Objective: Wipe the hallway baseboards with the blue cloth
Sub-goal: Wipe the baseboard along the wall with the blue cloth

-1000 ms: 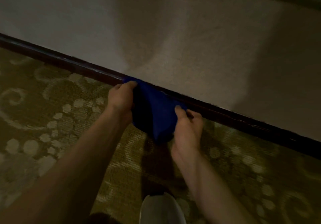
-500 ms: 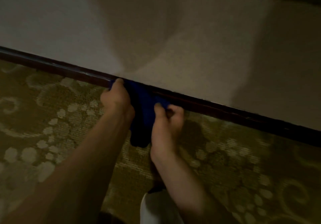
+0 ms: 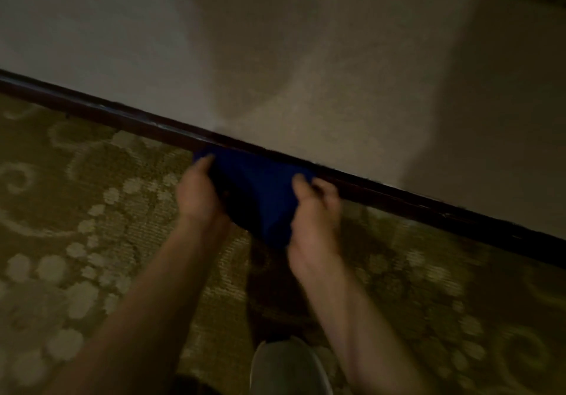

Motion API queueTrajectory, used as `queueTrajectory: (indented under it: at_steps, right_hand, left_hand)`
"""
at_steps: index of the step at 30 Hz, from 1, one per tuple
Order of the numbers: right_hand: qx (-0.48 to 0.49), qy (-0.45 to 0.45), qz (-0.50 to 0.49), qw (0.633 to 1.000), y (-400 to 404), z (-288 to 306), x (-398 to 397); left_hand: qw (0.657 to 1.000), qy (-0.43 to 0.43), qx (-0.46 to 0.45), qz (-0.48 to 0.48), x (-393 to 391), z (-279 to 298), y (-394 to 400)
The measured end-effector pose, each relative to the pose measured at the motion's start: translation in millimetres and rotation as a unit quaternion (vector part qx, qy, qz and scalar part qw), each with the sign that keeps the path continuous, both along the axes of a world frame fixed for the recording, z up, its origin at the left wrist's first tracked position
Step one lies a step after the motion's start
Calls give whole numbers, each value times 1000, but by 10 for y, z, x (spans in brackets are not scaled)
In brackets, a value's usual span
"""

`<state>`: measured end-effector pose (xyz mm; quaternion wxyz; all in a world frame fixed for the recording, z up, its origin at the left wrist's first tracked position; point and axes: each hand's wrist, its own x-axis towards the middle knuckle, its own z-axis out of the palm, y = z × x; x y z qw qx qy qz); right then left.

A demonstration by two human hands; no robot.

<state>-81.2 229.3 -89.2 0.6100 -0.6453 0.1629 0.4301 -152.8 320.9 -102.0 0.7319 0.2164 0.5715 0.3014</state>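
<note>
A blue cloth is stretched between both hands against the dark wooden baseboard, which runs diagonally from upper left to lower right at the foot of a beige wall. My left hand grips the cloth's left end. My right hand grips its right end, fingers curled by the baseboard. The cloth's top edge lies along the baseboard and its lower part hangs down to a point between my wrists.
Olive carpet with pale swirls and dots covers the floor. The toe of a light shoe shows at the bottom edge, below my hands. The beige wall rises behind the baseboard.
My hands have spread apart again, pulling the cloth wider along the baseboard; half a second ago they were close together with the cloth bunched.
</note>
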Motion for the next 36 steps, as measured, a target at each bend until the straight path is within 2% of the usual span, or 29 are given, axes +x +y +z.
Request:
queueTrajectory:
  at_steps: [3, 7, 10, 15, 18, 20, 22, 25, 28, 31, 34, 36]
  right_hand:
    - [43, 33, 54, 997, 106, 20, -72]
    - [-20, -16, -68, 997, -35, 3, 124]
    - [-42, -48, -107, 992, -139, -89, 215]
    - [-64, -32, -93, 993, 21, -119, 134]
    - [-85, 26, -124, 988, 93, -100, 40]
    - [-90, 27, -117, 989, 45, -114, 38]
    - [-79, 25, -99, 992, -34, -153, 59]
    - [-58, 19, -68, 996, -82, -226, 78]
    - [-51, -3, -48, 998, -13, -294, 140]
    - [-73, -25, -41, 996, -37, -249, 219]
    - [-43, -25, -37, 998, -81, -150, 179]
    - [-22, -32, -40, 998, -63, -85, 81]
  left_hand:
    - [996, -64, 47, 36, -164, 36, 277]
    - [993, -81, -3, -86, 61, -103, -37]
    - [989, -99, -17, -113, 161, -182, -155]
    - [989, -76, -25, -122, 83, -168, -27]
    - [992, -5, -15, -121, 136, -33, -32]
    - [994, 45, -20, -93, 203, -18, -46]
    - [993, 71, -38, -80, 193, -368, -11]
    - [994, 44, -73, -62, 127, -899, 81]
    - [996, 55, -37, -61, 181, -348, 1]
    - [998, 39, -42, -32, 218, -275, -42]
    - [997, -2, -58, -59, 107, -150, 11]
    - [996, 0, -55, -77, -27, -25, 100]
